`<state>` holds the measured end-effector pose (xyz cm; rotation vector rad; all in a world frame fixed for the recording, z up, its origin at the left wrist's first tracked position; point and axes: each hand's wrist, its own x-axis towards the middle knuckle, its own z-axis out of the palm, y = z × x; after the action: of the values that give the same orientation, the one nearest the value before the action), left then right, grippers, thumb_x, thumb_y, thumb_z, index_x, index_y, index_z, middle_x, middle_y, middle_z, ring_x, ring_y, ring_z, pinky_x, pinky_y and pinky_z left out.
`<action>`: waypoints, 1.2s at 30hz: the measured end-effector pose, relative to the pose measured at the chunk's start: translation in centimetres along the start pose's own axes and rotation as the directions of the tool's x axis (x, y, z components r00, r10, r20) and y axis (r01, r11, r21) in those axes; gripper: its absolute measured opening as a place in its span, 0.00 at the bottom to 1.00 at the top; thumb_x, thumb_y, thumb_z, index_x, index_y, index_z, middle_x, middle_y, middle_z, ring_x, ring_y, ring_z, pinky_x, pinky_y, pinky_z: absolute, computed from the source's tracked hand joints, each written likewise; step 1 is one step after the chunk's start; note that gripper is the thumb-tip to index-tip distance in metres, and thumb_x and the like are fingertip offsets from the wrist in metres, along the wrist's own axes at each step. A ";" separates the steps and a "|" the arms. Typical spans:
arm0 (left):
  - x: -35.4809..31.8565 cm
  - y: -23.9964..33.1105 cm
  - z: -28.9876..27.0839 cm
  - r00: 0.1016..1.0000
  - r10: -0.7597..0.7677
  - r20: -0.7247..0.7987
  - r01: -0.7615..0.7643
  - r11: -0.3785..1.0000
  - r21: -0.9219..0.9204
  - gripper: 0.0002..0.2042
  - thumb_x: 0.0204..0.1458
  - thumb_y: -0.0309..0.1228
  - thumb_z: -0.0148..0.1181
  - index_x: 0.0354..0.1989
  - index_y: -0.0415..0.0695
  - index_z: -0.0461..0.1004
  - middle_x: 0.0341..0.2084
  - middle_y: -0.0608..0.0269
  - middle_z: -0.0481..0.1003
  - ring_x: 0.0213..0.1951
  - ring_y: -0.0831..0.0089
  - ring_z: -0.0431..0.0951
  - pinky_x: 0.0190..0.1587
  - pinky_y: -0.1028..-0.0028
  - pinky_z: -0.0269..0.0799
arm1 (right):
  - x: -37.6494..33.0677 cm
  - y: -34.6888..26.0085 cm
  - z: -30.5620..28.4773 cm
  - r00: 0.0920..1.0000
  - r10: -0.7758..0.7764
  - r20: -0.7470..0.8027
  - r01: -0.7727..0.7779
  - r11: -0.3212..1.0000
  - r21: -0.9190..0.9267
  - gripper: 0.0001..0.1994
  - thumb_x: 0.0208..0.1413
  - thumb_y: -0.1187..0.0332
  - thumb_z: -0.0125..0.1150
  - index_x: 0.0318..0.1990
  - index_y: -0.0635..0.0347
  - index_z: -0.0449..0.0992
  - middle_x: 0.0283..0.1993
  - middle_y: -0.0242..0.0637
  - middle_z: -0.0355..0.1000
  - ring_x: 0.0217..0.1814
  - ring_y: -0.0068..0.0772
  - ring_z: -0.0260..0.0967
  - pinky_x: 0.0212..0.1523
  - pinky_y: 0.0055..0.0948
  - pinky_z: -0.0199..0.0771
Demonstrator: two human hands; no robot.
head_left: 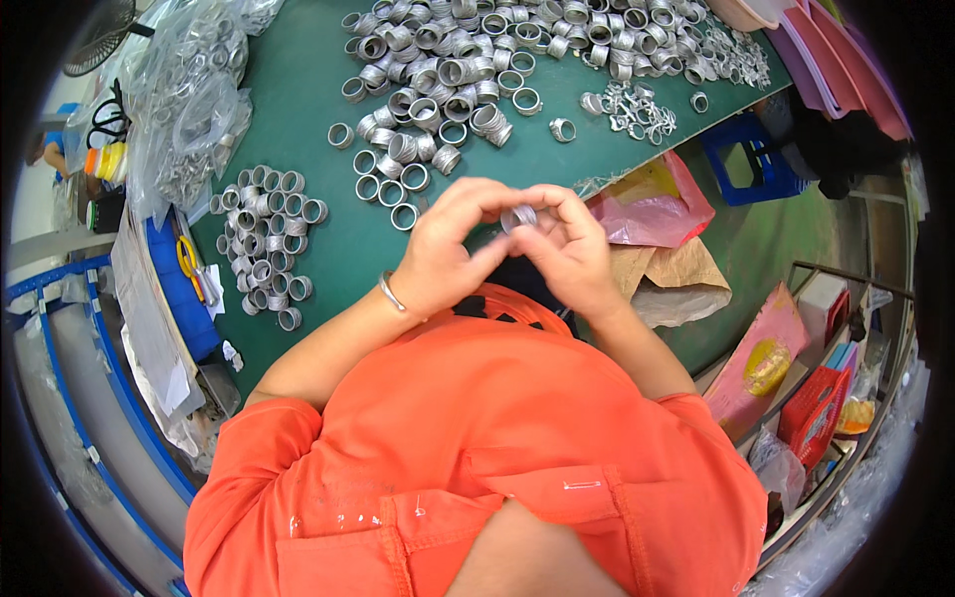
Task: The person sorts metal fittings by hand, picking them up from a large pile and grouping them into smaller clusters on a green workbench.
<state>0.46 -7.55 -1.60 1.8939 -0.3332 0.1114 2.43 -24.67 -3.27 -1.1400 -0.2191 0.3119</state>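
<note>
Above the near edge of the green table, my hands meet around a small silver metal ring (517, 217). My right hand (569, 254) is closed on it, thumb below and fingers curled over the top. From the other side my left hand (448, 247), with a bangle at its wrist, reaches its fingertips to the same ring. The picture is slightly blurred there, and part of the ring hides behind the fingers. Left of my hands a group of similar rings (264, 239) stands close together. Beyond them a large heap of rings (438, 90) spreads across the far table.
Thin open metal pieces (637, 111) lie at the table's right. Clear plastic bags (194, 109) of metal parts sit at the left, above a blue bin (169, 289) with yellow-handled scissors (189, 261). A pink bag (662, 204), brown paper (671, 279) and blue stool (746, 159) are at right.
</note>
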 end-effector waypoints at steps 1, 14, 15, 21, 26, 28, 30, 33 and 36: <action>0.3 0.7 0.0 0.993 0.113 0.039 -0.118 0.978 0.169 0.20 0.42 0.15 0.62 0.47 0.41 0.72 0.46 0.58 0.71 0.44 0.70 0.74 0.46 0.73 0.72 | -0.2 0.9 0.1 0.997 -0.070 0.026 0.070 0.997 0.011 0.10 0.59 0.77 0.53 0.48 0.64 0.67 0.42 0.35 0.70 0.38 0.21 0.71 0.37 0.20 0.74; -2.0 -0.5 -6.4 0.950 -0.097 -0.298 0.208 0.905 0.371 0.14 0.43 0.18 0.64 0.40 0.39 0.74 0.37 0.63 0.70 0.28 0.80 0.68 0.31 0.81 0.67 | 0.9 5.9 -16.4 0.906 0.360 -0.225 -0.248 0.020 -0.969 0.34 0.48 0.49 0.64 0.61 0.53 0.64 0.64 0.45 0.59 0.68 0.50 0.52 0.61 0.62 0.49; -2.1 0.0 -6.6 0.955 -0.132 -0.265 0.234 0.885 0.402 0.15 0.42 0.19 0.65 0.41 0.39 0.74 0.36 0.63 0.70 0.28 0.80 0.67 0.31 0.80 0.67 | 0.2 6.4 -15.8 0.916 0.377 -0.140 -0.091 -0.144 -0.985 0.35 0.45 0.48 0.66 0.60 0.48 0.65 0.65 0.41 0.59 0.68 0.50 0.50 0.60 0.66 0.46; -3.0 -0.6 -6.5 0.975 -0.190 -0.112 0.219 0.892 0.395 0.18 0.38 0.18 0.67 0.40 0.40 0.73 0.33 0.62 0.67 0.32 0.73 0.72 0.36 0.77 0.70 | -4.0 12.5 -19.4 0.970 0.234 -0.066 -0.047 -0.085 -0.995 0.10 0.48 0.65 0.54 0.31 0.53 0.82 0.34 0.41 0.78 0.44 0.39 0.74 0.59 0.48 0.59; -3.1 0.2 -7.2 0.988 -0.138 -0.073 0.155 0.924 0.351 0.14 0.40 0.20 0.67 0.38 0.40 0.73 0.31 0.60 0.68 0.32 0.70 0.73 0.35 0.75 0.71 | -2.7 11.3 -20.4 0.770 0.638 -0.030 0.272 -0.370 -0.889 0.14 0.51 0.67 0.49 0.40 0.60 0.80 0.42 0.52 0.75 0.44 0.51 0.74 0.48 0.44 0.70; -3.4 -0.2 -8.5 0.996 -0.053 -0.072 0.078 0.914 0.398 0.12 0.42 0.23 0.66 0.36 0.40 0.73 0.30 0.59 0.69 0.31 0.69 0.73 0.34 0.74 0.71 | -0.2 6.0 -14.2 0.620 0.729 -0.291 -0.148 -0.255 -0.955 0.18 0.57 0.65 0.45 0.47 0.65 0.76 0.52 0.56 0.70 0.54 0.52 0.69 0.56 0.42 0.66; -3.7 -0.3 -9.0 0.993 -0.046 -0.112 0.088 0.912 0.402 0.11 0.44 0.26 0.65 0.36 0.41 0.73 0.29 0.59 0.69 0.31 0.68 0.73 0.33 0.73 0.71 | 0.6 6.7 -15.1 0.694 0.688 -0.210 -0.027 -0.267 -0.963 0.18 0.54 0.57 0.52 0.47 0.55 0.78 0.54 0.49 0.71 0.58 0.49 0.66 0.62 0.42 0.57; -3.3 -0.8 -8.6 0.984 -0.140 -0.114 0.171 0.926 0.338 0.12 0.44 0.28 0.65 0.38 0.43 0.73 0.31 0.59 0.69 0.34 0.65 0.74 0.35 0.71 0.72 | 2.9 0.5 -11.7 0.635 0.772 0.023 0.324 -0.239 -0.915 0.17 0.52 0.52 0.58 0.35 0.57 0.81 0.39 0.48 0.76 0.44 0.48 0.74 0.47 0.42 0.70; -2.7 -1.3 -8.4 0.988 -0.029 -0.154 0.092 0.902 0.423 0.21 0.44 0.32 0.67 0.48 0.45 0.70 0.38 0.56 0.68 0.41 0.58 0.72 0.42 0.66 0.72 | 5.6 -6.9 -3.3 0.662 0.610 0.435 0.368 0.241 -0.898 0.13 0.53 0.60 0.60 0.32 0.62 0.79 0.32 0.46 0.76 0.34 0.45 0.74 0.36 0.37 0.73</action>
<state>-0.99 1.16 -0.58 2.3166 -0.1563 0.2992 9.64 -28.15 1.82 -2.3107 -1.2515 0.9200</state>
